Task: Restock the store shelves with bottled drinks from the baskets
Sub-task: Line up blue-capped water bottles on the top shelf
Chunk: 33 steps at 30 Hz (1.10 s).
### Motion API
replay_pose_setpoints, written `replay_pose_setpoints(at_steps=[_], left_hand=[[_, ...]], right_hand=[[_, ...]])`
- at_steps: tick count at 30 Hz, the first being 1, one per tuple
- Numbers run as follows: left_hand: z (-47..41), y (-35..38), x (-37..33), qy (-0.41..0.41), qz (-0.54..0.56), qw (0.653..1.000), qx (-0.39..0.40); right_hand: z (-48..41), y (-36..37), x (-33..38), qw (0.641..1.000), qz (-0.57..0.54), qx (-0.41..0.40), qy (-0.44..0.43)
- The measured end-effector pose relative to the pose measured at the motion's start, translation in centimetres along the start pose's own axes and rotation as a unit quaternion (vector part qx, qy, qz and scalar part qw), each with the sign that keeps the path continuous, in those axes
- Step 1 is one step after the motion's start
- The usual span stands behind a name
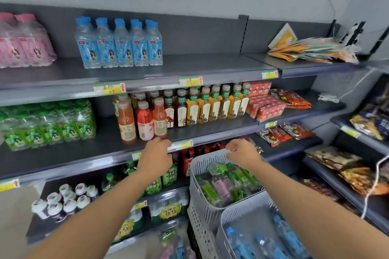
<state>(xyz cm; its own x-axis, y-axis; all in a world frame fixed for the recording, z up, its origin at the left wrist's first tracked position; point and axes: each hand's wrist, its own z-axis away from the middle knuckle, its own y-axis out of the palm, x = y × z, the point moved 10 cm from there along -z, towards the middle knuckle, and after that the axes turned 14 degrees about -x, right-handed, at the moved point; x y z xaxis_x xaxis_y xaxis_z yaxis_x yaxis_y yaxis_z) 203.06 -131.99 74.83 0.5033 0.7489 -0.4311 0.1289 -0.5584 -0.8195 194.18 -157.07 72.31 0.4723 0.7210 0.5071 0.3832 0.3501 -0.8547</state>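
Grey slotted plastic is what your right hand (242,152) has hold of: its fingers curl over the far rim of the upper basket (201,202) and pinch the edge. Inside, green-labelled bottles (242,176) and one pink bottle (222,188) lie on their sides. A nearer basket (242,214) just below holds blue-capped bottles (282,235).

Your left hand (154,157) is at the front lip of the middle shelf (109,143), just near the reddish juice bottles (145,121). Its fingers bend forward out of sight, so whether they grip the lip or only rest there cannot be told; no bottle shows in it.

This looks like the pause before a pick, with the basket steadied and nothing yet lifted. Next, bring the free hand back and down into the upper basket, close it round one bottle's body, and stand that bottle upright beside matching stock. The wrapped green packs (48,126) sit to the far left, with bare shelf between them and the juices.
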Motion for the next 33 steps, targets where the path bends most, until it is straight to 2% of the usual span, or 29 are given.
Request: replay_pose_setpoints(at_steps=[13, 17, 24, 29, 33], left_hand=[[10.3, 12.4, -10.0, 0.068, 0.001, 0.991, 0.119], [12.9, 18.4, -13.8, 0.071, -0.026, 0.983, 0.165], [16.6, 30.0, -19.0, 0.029, -0.044, 0.968, 0.246], [20.9, 38.7, -20.0, -0.010, -0.064, 0.945, 0.320], [25.0, 44.3, -19.5, -0.107, -0.047, 0.913, 0.391]], right_hand=[[8.1, 0.8, -16.3, 0.994, 0.048, 0.049, 0.084], [8.4, 2.1, -22.5, 0.988, 0.061, 0.104, 0.098], [7.4, 5.3, -34.0, 0.967, 0.138, 0.192, 0.098], [7.0, 8.6, -40.6, 0.949, 0.173, 0.232, 0.123], [7.8, 12.3, -44.1, 0.938, 0.162, 0.253, 0.173]])
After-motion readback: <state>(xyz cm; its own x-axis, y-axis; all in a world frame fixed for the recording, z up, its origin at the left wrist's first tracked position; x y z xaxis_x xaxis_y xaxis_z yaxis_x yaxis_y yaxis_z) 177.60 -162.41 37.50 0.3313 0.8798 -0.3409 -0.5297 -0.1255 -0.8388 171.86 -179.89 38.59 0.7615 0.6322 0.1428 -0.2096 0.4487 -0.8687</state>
